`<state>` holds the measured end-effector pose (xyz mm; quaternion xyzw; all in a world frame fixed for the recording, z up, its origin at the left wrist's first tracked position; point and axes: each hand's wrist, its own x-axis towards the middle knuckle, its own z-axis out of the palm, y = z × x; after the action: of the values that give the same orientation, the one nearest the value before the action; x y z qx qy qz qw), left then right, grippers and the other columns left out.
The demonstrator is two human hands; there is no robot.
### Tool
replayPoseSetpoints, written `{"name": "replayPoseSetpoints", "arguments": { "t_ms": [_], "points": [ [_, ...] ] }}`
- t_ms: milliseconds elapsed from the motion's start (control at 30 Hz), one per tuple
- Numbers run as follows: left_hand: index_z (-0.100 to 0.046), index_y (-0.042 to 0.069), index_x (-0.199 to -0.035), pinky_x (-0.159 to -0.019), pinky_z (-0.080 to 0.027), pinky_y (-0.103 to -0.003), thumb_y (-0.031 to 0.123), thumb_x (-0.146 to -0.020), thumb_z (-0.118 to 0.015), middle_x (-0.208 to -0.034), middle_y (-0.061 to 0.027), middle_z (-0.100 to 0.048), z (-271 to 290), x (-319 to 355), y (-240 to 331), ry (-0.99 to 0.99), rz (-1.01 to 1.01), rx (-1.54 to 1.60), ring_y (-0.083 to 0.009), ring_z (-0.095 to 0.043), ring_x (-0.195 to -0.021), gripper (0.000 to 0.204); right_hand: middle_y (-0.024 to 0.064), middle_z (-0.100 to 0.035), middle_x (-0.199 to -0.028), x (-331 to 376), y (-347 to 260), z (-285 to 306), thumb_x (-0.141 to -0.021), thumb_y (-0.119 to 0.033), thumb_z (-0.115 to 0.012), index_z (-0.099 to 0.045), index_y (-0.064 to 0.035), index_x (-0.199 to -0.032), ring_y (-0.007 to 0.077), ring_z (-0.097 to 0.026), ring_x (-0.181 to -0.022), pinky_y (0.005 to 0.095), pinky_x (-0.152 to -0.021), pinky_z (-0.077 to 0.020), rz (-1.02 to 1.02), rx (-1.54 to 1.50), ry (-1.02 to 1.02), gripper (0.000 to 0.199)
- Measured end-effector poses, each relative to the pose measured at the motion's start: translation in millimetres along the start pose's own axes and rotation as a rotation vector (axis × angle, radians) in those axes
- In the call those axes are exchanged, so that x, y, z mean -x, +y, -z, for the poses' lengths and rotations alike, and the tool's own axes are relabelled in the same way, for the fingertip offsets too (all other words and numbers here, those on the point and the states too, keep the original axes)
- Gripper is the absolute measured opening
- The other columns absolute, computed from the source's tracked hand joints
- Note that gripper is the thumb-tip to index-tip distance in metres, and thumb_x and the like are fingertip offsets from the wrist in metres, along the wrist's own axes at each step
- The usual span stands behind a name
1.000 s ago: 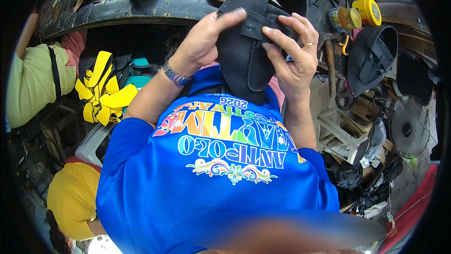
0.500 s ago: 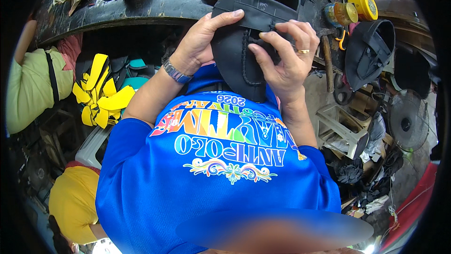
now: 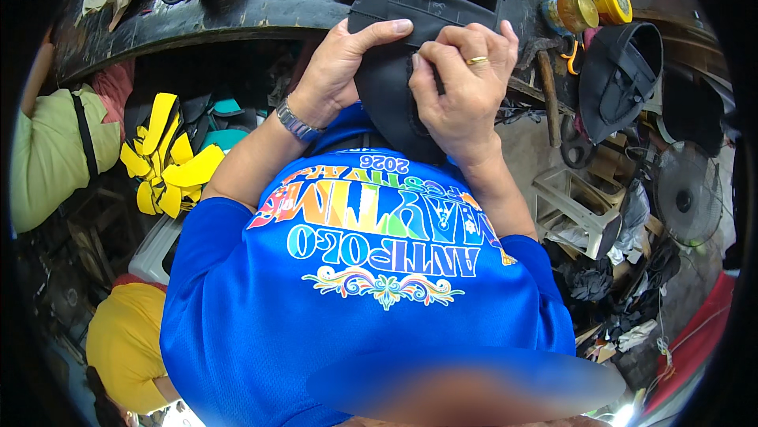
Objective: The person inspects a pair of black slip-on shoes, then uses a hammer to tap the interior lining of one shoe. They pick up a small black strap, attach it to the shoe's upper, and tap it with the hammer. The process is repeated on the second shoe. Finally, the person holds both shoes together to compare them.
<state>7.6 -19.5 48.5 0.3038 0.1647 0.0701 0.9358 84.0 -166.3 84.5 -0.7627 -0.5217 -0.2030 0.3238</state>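
A black leather shoe upper (image 3: 387,103) with a braided seam down its middle is held up at the edge of the dark workbench (image 3: 260,13). My left hand (image 3: 332,68) grips its left side, thumb lying on top and the other fingers hidden beneath. Over the seam, my right hand (image 3: 466,80) is closed, with thumb and forefinger pinched against the leather. Whatever sits between those fingertips is hidden. To the right lies a second, similar black shoe upper (image 3: 620,84).
Right of my hands are a hammer (image 3: 548,95), orange-handled scissors (image 3: 570,56), a glass jar (image 3: 576,13) and a yellow tub (image 3: 606,1). A pale stool (image 3: 580,210) and a fan (image 3: 685,194) stand lower right. Yellow cut pieces (image 3: 170,162) and two people (image 3: 55,151) are at left.
My right hand has moved slightly left, and its fingers have curled in from a looser pinch down onto the seam. My left hand keeps its grip.
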Motion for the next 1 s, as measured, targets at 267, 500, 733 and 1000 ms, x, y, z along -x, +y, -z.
{"name": "replayPoseSetpoints", "arguments": {
  "t_ms": [267,500,733,1000],
  "points": [
    [-0.060,0.002,-0.119,-0.083,-0.059,-0.035,0.012,-0.090,-0.068,-0.108,-0.0143,-0.068,8,-5,-1,-0.044,0.022,0.044,-0.0225,-0.069,-0.095,0.032,0.0056,-0.060,-0.094,0,7,9,-0.070,-0.011,-0.078,-0.068,-0.0063,-0.084,0.0260,-0.056,-0.099,0.0516,-0.106,-0.0314,0.067,-0.105,-0.081,0.018],
    [-0.060,-0.002,-0.121,-0.087,-0.058,-0.043,0.015,-0.091,-0.066,-0.114,-0.0192,-0.067,29,-16,7,-0.137,0.175,0.233,-0.0283,-0.069,-0.101,0.035,0.0127,-0.050,-0.126,9,45,19,-0.072,-0.014,-0.084,-0.044,-0.0042,-0.137,0.0274,-0.048,-0.120,0.0403,-0.107,-0.0330,-0.474,-0.416,0.246,0.077],
    [-0.060,0.000,-0.121,-0.092,-0.054,-0.047,0.021,-0.090,-0.067,-0.116,-0.0184,-0.067,34,-23,2,-0.201,0.180,0.235,-0.0285,-0.067,-0.104,0.039,0.0168,-0.057,-0.129,35,66,18,-0.082,-0.010,-0.072,-0.042,0.0005,-0.138,0.0257,-0.058,-0.117,0.0418,-0.102,-0.0474,-1.149,-2.011,0.037,0.064],
    [-0.055,-0.001,-0.126,-0.095,-0.052,-0.043,0.017,-0.083,-0.072,-0.116,-0.0162,-0.066,21,-20,0,-0.211,0.148,0.151,-0.0275,-0.067,-0.104,0.050,0.0173,-0.066,-0.117,57,56,3,-0.075,-0.011,-0.074,-0.055,0.0029,-0.125,0.0301,-0.066,-0.105,0.0442,-0.097,-0.0511,-1.073,-2.097,0.162,0.056]
  ]
}}
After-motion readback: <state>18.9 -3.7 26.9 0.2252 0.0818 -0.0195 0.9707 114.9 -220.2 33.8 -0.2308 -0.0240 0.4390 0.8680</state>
